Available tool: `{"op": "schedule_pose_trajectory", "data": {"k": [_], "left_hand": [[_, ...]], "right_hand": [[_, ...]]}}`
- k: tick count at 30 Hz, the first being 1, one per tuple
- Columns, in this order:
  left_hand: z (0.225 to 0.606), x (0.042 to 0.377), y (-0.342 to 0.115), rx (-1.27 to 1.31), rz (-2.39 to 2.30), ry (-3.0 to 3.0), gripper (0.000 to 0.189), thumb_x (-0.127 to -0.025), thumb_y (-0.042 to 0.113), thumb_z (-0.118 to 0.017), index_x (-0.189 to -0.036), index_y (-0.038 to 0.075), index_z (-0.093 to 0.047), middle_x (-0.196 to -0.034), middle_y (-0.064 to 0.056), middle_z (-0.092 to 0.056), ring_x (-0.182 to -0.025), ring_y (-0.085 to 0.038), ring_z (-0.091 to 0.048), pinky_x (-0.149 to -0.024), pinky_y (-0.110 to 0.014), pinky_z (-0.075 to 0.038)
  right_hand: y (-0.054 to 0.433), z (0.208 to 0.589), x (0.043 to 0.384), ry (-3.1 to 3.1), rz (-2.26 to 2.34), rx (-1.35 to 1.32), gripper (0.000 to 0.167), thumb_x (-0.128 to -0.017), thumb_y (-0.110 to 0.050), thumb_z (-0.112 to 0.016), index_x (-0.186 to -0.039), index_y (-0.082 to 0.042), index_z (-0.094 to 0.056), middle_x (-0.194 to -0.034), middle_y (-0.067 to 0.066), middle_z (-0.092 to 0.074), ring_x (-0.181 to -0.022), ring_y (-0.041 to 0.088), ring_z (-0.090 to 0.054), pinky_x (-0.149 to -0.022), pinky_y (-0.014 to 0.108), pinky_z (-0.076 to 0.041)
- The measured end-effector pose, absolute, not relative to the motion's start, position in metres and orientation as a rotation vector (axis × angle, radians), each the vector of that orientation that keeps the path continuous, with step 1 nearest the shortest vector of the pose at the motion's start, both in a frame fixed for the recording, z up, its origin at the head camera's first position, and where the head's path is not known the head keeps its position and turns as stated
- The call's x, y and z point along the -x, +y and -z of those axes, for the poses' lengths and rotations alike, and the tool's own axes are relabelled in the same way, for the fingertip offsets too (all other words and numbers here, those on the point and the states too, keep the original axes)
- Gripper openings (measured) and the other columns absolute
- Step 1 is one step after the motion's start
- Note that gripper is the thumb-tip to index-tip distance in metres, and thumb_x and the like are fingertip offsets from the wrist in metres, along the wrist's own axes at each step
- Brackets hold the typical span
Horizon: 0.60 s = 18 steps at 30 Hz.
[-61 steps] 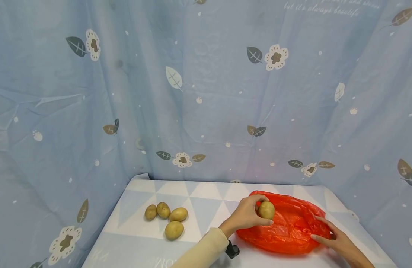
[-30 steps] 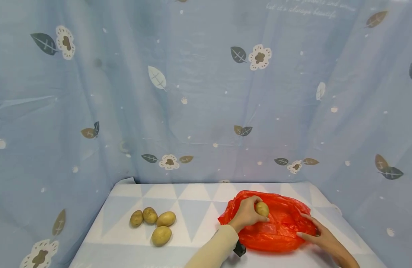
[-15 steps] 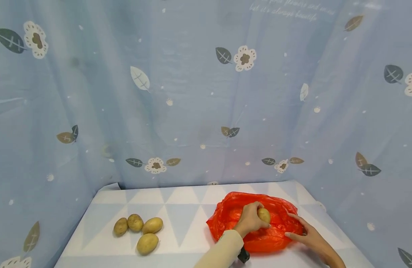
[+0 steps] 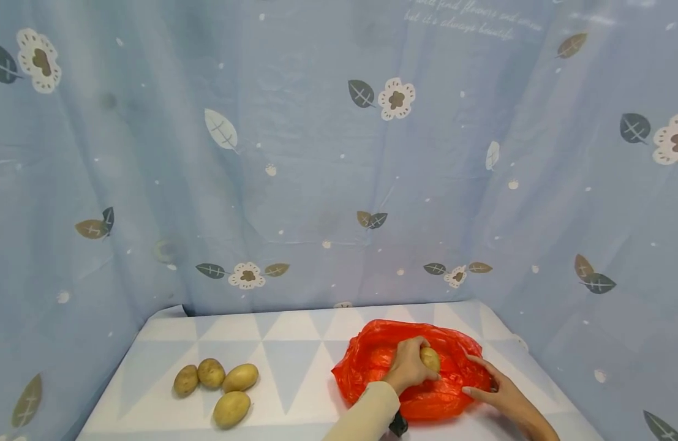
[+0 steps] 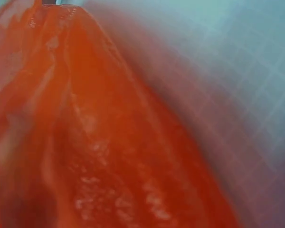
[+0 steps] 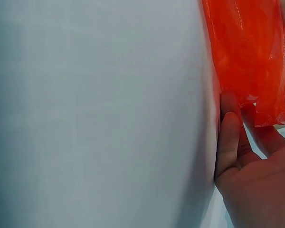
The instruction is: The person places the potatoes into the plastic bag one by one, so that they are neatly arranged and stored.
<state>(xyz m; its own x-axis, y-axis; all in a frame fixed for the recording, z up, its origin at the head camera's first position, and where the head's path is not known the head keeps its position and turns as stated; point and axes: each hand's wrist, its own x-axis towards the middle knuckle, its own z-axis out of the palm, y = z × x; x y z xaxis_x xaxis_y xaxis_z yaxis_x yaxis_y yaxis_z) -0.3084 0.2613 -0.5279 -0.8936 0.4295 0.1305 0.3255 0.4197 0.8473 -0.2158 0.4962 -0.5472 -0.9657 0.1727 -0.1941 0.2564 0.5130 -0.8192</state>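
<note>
My left hand grips a potato between thumb and fingers, over the open mouth of a red plastic bag. The bag lies spread on the table, its near side bulging. At the bag's right edge, my right hand holds the plastic, thumb in front and fingers at the rim. From the right wrist, my right hand's curled fingers show against the bag, close to the tabletop. Red plastic fills much of the left wrist view, which hides the potato and the left fingers.
Several potatoes lie grouped on the left part of the table, which has a triangle-patterned cover. A blue curtain with flowers and leaves hangs behind and along both sides.
My left hand has moved the potato slightly lower and further into the bag's mouth. The right hand stays at the bag's edge. The head view has turned right, shifting the scene left.
</note>
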Motion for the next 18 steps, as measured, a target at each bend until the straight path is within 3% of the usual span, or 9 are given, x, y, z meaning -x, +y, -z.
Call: {"op": "schedule_pose_trajectory", "data": {"k": [8, 18], "left_hand": [[0.539, 0.313, 0.261, -0.675, -1.408, 2.675, 0.056, -0.062, 0.024, -0.101, -0.108, 0.017, -0.069, -0.088, 0.009, -0.061, -0.078, -0.013, -0.053, -0.071, -0.032, -0.051], [0.536, 0.313, 0.26, -0.694, -1.344, 2.682, 0.056, -0.065, 0.023, -0.099, -0.111, 0.018, -0.068, -0.09, 0.008, -0.06, -0.079, -0.013, -0.053, -0.071, -0.032, -0.05]], "right_hand": [[0.494, 0.549, 0.218, 2.666, 1.439, -0.42, 0.089, -0.09, -0.04, -0.079, -0.161, -0.013, -0.032, -0.162, 0.033, -0.022, -0.144, 0.055, -0.026, -0.109, 0.07, -0.033], [0.494, 0.548, 0.215, 2.648, 1.481, -0.398, 0.087, -0.09, -0.039, -0.08, -0.16, -0.015, -0.034, -0.163, 0.03, -0.021, -0.144, 0.055, -0.027, -0.108, 0.069, -0.035]]}}
